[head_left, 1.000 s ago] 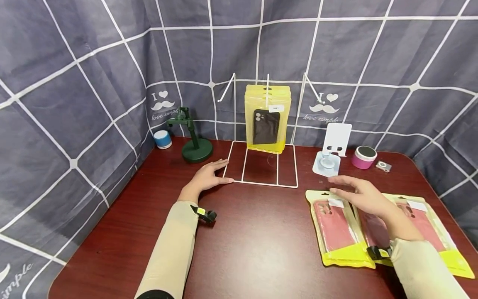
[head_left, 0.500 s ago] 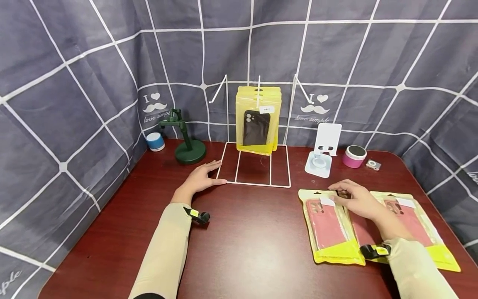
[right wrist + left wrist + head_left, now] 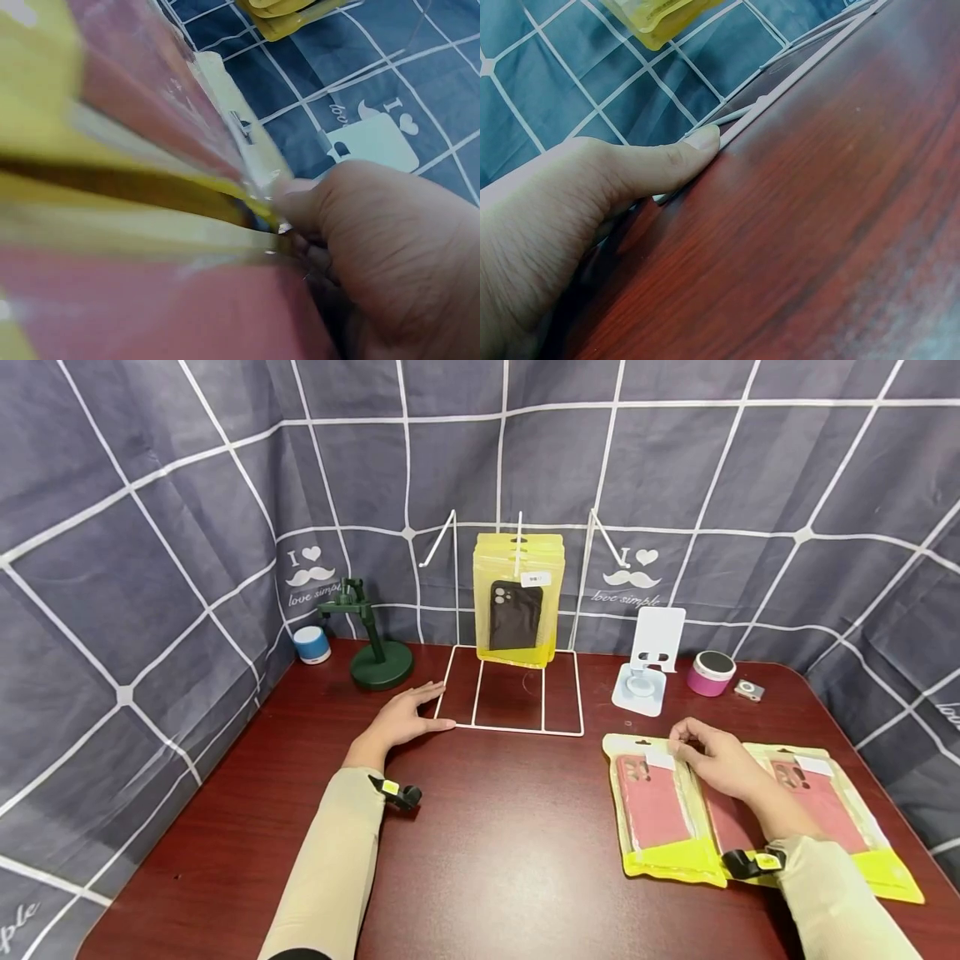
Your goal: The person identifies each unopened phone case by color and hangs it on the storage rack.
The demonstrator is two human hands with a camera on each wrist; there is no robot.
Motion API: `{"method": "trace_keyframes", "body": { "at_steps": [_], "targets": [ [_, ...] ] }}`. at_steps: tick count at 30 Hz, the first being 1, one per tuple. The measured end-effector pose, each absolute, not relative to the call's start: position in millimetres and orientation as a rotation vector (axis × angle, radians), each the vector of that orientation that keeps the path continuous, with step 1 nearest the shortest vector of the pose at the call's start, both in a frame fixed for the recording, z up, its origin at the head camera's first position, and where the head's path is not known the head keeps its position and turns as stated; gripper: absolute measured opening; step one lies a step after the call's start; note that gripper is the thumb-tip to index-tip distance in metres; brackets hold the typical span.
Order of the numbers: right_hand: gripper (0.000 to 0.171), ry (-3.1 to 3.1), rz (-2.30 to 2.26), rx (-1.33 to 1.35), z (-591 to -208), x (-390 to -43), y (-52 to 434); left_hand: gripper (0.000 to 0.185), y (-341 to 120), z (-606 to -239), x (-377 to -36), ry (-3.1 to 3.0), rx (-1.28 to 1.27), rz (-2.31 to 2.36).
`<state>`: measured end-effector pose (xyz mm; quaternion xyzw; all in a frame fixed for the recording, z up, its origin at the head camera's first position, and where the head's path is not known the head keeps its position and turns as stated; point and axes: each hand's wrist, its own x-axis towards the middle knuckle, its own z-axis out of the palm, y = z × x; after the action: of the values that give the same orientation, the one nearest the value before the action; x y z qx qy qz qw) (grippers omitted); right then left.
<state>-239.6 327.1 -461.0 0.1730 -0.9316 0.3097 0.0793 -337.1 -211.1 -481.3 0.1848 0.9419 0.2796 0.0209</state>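
My right hand (image 3: 723,764) pinches the upper right edge of a clear and yellow bag holding a pink phone case (image 3: 656,802). The bag is slightly raised at its top, and in the right wrist view the thumb (image 3: 300,202) presses on its edge. Further right are more bagged pink phone cases (image 3: 825,814), partly under my wrist. My left hand (image 3: 399,718) rests at the near left corner of a white wire display rack (image 3: 517,729), fingers extended, thumb (image 3: 682,157) on the front wire. From the rack's middle hook hang several yellow bags with a black phone case (image 3: 516,614) in front.
Behind the right hand stand a white phone stand (image 3: 648,681), a pink round speaker (image 3: 711,673) and a small silver device (image 3: 748,690). At back left are a green stand (image 3: 381,664) and a blue round speaker (image 3: 312,645). A grid-patterned curtain (image 3: 675,460) encloses the dark red table (image 3: 517,843).
The right hand has come down to the left pink phone case's bag and pinched it; the bag's top has risen slightly. My left hand stays at the rack corner. The head view shifted slightly.
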Motion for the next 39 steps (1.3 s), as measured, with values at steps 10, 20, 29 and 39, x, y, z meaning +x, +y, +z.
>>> {"method": "trace_keyframes", "body": {
  "at_steps": [10, 20, 29, 39],
  "targets": [
    [0.012, -2.71, 1.142, 0.525, -467.1, -242.8, 329.6, 0.097, -210.1, -481.1, -336.8, 2.919, 0.565, 0.871],
    [0.02, -2.719, 1.259, 0.558, -464.7, -239.1, 328.9, 0.098, -211.5, -481.4, -336.4, 2.915, 0.557, 0.88],
    [0.041, -2.441, 1.815, 0.017, -454.1, -239.3, 326.8, 0.097, -210.7, -482.8, -335.9, 2.919, 0.568, 0.885],
    [0.025, -1.957, 2.06, 0.185, -395.6, -231.6, 293.1, 0.097, -210.2, -483.3, -336.4, 2.921, 0.566, 0.885]
  ]
}}
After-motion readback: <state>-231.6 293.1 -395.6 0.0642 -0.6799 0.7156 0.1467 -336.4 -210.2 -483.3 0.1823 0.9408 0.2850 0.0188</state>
